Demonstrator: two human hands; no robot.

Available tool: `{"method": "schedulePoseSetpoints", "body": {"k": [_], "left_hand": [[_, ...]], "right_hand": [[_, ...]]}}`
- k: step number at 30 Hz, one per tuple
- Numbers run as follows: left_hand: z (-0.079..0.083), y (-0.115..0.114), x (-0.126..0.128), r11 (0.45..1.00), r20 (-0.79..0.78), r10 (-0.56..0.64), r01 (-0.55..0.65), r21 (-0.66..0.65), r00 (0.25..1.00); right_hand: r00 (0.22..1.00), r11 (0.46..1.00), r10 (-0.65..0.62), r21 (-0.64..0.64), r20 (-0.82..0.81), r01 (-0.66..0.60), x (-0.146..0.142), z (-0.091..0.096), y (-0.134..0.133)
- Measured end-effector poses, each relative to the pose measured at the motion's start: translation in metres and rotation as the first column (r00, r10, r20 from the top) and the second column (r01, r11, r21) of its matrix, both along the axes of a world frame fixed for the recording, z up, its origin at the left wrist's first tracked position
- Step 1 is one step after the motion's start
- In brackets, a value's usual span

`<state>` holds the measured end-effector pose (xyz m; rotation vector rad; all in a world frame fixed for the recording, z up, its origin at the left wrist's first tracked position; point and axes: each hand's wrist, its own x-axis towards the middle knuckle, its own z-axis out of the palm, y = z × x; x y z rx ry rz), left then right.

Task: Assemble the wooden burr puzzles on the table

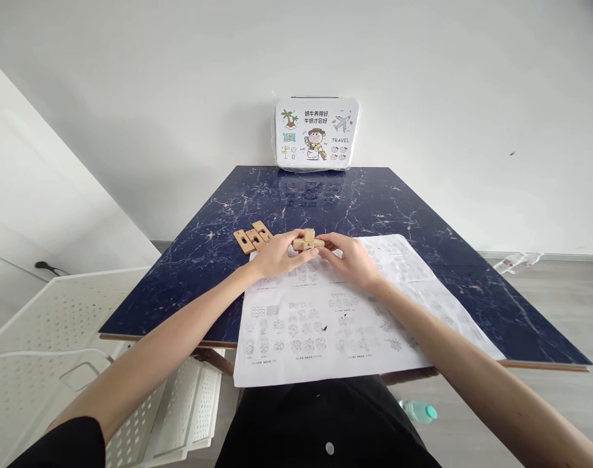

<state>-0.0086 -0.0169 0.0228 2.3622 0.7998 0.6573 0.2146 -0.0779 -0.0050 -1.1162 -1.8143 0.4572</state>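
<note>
Both my hands meet above a large printed instruction sheet (287, 364), gripping a small wooden block puzzle (309, 242) from either side. Its light wood pieces cross each other, and one stub points up. My left hand (279, 253) pinches the left end between thumb and fingers. On the opposite end, the fingers of my right hand (350, 259) are closed. Just beyond my left hand lie several flat wooden puzzle pieces (254, 238) with dark slots cut through them. My fingers hide part of the puzzle.
The dark blue marbled table (203, 224) carries the sheet, which hangs over the front edge. At the back a white cartoon-printed case (316, 156) leans against the wall. A white perforated rack (82, 305) stands at the left. A bottle with a teal cap (421, 411) is below the table.
</note>
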Motion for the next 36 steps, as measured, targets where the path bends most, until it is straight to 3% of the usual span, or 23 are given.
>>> {"method": "schedulePoseSetpoints", "body": {"k": [8,15,20,25,31,36], "left_hand": [[-0.0037,0.0008,0.0002,0.997,0.078,-0.045,0.041,0.061,0.996],[-0.0020,0.0005,0.0009,0.964,0.190,-0.071,0.117,-0.240,0.979],[-0.0057,0.0015,0.0038,0.952,0.154,0.074,-0.024,-0.306,0.985],[-0.0087,0.0050,0.0038,0.975,0.117,0.188,-0.171,-0.141,0.975],[-0.0050,0.0020,0.0033,0.994,0.076,0.069,-0.063,-0.084,0.995],[0.0005,-0.0009,0.0028,0.992,0.048,0.058,-0.053,-0.111,0.997]], "right_hand": [[0.976,0.972,0.063,-0.210,-0.208,-0.108,0.0002,-0.0041,0.0012],[0.866,0.897,0.092,-0.338,-0.491,-0.286,0.0040,0.0011,0.0027],[0.853,0.873,-0.062,-0.442,-0.518,-0.206,0.0029,-0.0018,0.0039],[0.870,0.899,-0.017,-0.389,-0.493,-0.203,-0.0006,0.0014,0.0019],[0.934,0.934,0.047,-0.316,-0.355,-0.167,0.0009,-0.0005,0.0037],[0.927,0.923,0.152,-0.286,-0.344,-0.258,0.0008,0.0002,0.0020]]}}
